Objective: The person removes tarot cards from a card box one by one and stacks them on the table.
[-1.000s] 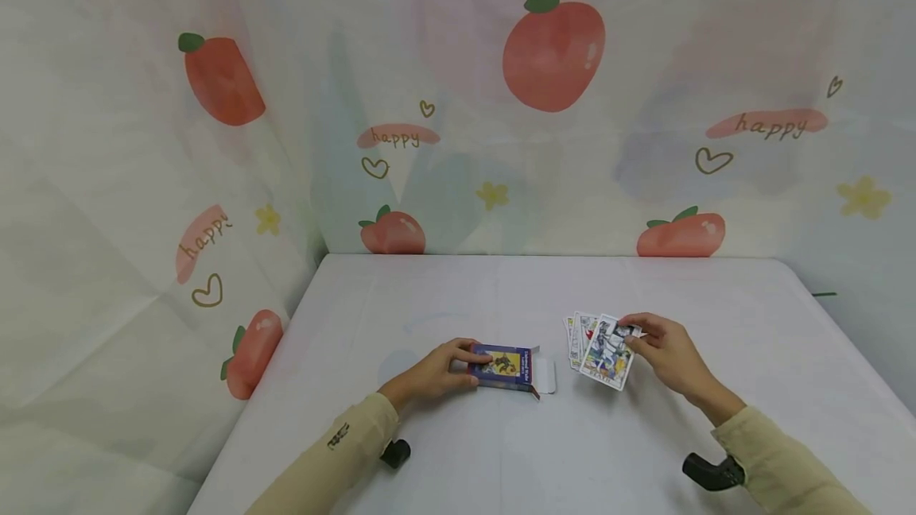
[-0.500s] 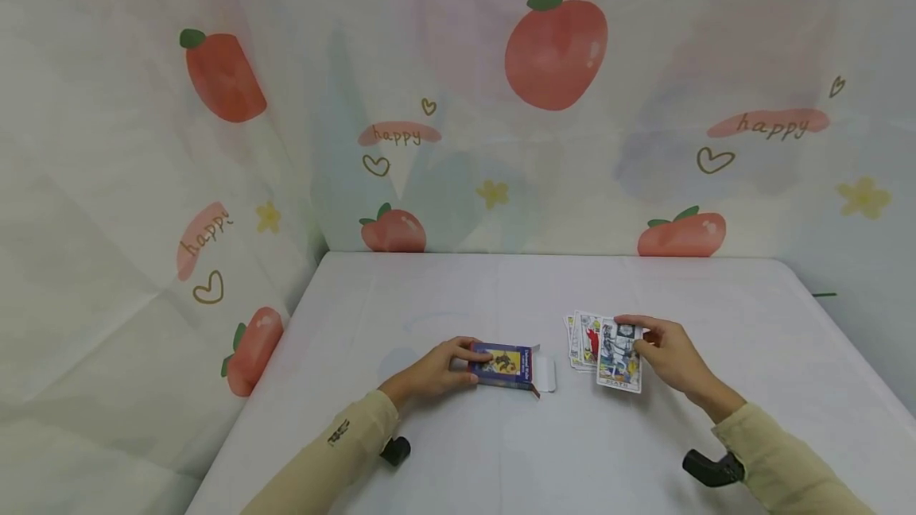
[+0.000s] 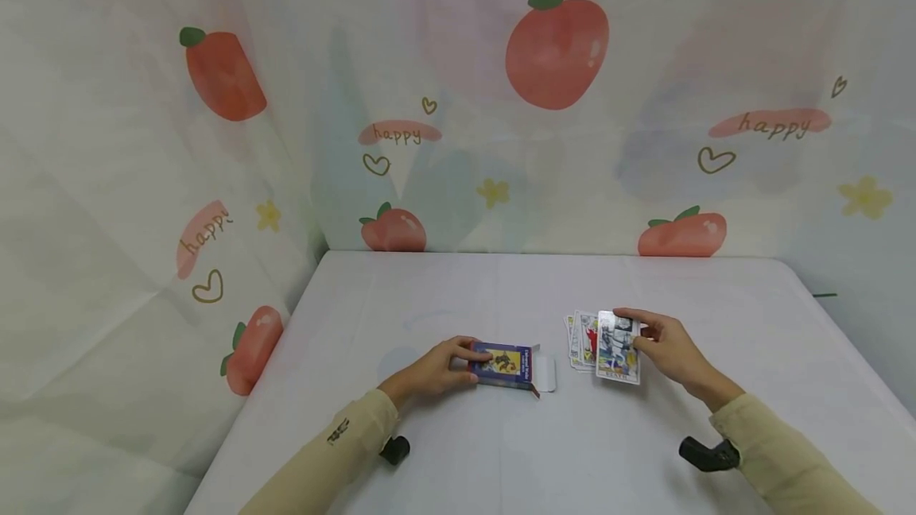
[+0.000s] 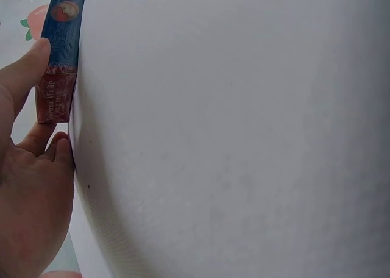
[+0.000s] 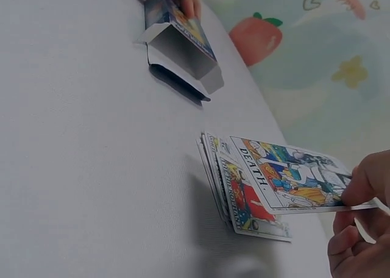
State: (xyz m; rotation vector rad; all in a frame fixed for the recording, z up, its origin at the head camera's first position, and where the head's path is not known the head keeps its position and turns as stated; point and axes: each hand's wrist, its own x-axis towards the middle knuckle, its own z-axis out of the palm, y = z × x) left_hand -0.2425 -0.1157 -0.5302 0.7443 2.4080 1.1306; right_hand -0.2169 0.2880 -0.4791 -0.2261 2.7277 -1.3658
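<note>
My left hand (image 3: 432, 370) grips the left end of a blue tarot card box (image 3: 505, 364) lying on the table. Its end stands open toward the right, the white flap (image 3: 545, 374) folded out; bare inner walls show in the right wrist view. Thumb and fingers hold opposite sides of the box (image 4: 62, 40) in the left wrist view. Between thumb and fingers, my right hand (image 3: 673, 352) pinches a tarot card marked DEATH (image 5: 298, 175) by its edge. The card is raised and overlaps the right side of a small face-up pile of tarot cards (image 5: 247, 208), slightly fanned.
A white cloth covers the table (image 3: 444, 292). Behind and to the left hangs a pale backdrop (image 3: 558, 149) printed with fruit, hearts and flowers. A black curved piece (image 3: 708, 454) sits under the right sleeve, another black piece (image 3: 395, 450) by the left cuff.
The DEATH card has turned from tilted to nearly upright and shifted slightly right, uncovering more of the pile's top card. It has since risen a little. The left hand and box stay put.
</note>
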